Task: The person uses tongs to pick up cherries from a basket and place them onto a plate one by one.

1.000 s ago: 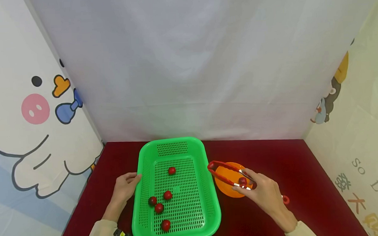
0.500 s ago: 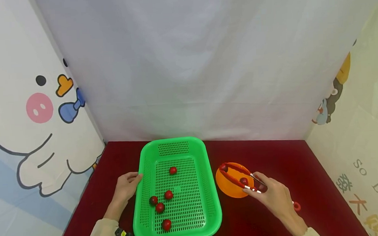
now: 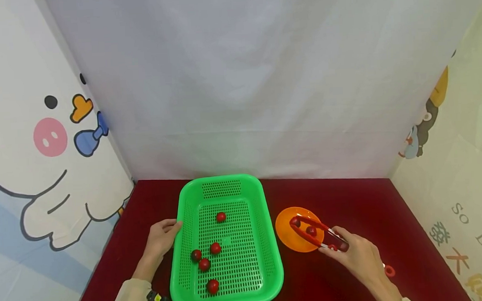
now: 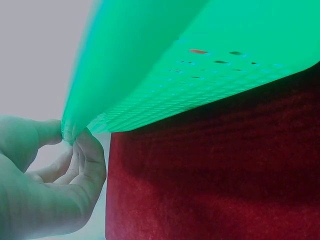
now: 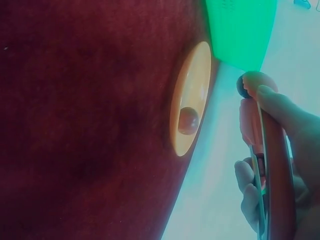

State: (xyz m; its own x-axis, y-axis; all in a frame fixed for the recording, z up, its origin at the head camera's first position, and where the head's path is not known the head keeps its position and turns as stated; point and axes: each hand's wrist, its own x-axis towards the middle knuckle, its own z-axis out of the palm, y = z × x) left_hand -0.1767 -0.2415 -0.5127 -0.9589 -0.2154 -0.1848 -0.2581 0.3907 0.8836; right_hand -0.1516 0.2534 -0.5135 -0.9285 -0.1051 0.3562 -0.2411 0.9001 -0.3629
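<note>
My left hand (image 3: 160, 239) pinches the left rim of a green perforated basket (image 3: 273, 258); in the left wrist view the thumb and fingers (image 4: 91, 150) meet at that rim. Several small, round red fruits, among them one near the back (image 3: 221, 217), lie on the basket floor. My right hand (image 3: 359, 258) grips red-and-metal tongs (image 3: 311, 241). A dark red round fruit (image 5: 243, 86) is held between the tong tips, over an orange plate (image 3: 285, 240) in the head view. One more red fruit (image 5: 188, 120) lies on that plate.
A dark red cloth (image 3: 333, 200) covers the table under basket and plate. Behind it hangs a pale curtain (image 3: 242, 100). Printed cloth panels stand at the left (image 3: 20, 235) and right (image 3: 462, 166).
My right hand has moved right, carrying the fruit in the tongs from beside the basket's right rim to over the orange plate. My left hand keeps its grip on the rim.
</note>
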